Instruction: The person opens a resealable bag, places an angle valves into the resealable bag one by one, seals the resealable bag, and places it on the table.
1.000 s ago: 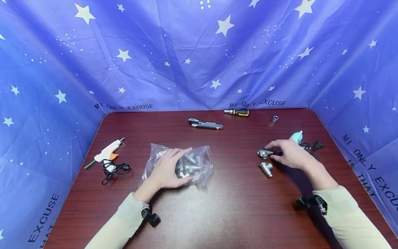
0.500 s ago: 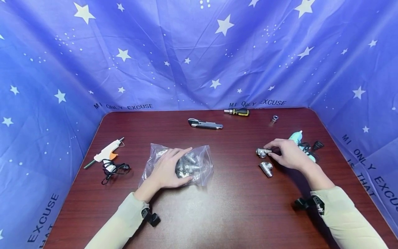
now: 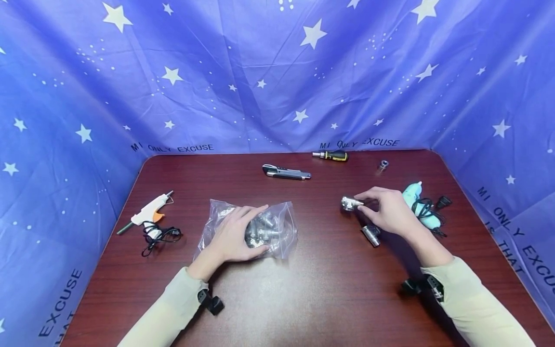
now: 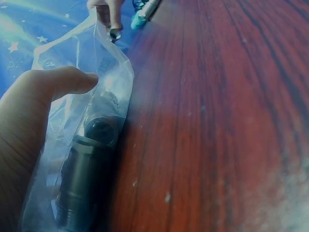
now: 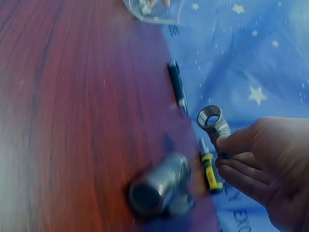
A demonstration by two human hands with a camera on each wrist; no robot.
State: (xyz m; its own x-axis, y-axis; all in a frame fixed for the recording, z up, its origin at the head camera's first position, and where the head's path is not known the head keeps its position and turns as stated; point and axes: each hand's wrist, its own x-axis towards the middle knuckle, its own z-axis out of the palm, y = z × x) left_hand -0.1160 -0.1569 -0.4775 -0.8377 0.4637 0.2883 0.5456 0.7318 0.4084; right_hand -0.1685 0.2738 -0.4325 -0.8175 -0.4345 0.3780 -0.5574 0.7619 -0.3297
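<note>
Silver metal T-shaped pipe fitting [image 3: 349,203], its threaded round mouth showing in the right wrist view, sits at the tips of a person's right hand [image 3: 388,209], clamped between the thumb and fingers, to the right of centre over a reddish-brown wood-grain table [image 3: 303,303]. The right forearm, in a pale cream sleeve [image 3: 479,299], reaches in from the lower right and slants up and leftward; the wrist is arched, the back of the hand faces up, and the thumb and forefinger point left. A second silver metal T-shaped fitting [image 3: 370,237] lies on the table near the thumb, just below the hand as seen from the head. Well apart, the left hand [image 3: 236,233] rests palm down on a clear plastic bag [image 3: 286,224] of metal fittings, its fingers spread apart and pointing away to the right, the thumb stretched along the near side. Its forearm comes in from the lower left. Beyond the right hand's knuckles lies a light-blue glue gun [image 3: 412,193] with a black cord; a white glue gun [image 3: 149,210] with an orange trigger lies left of the bag. Farther back are a black-and-silver utility knife [image 3: 286,172] and a black-and-yellow screwdriver [image 3: 336,156].
</note>
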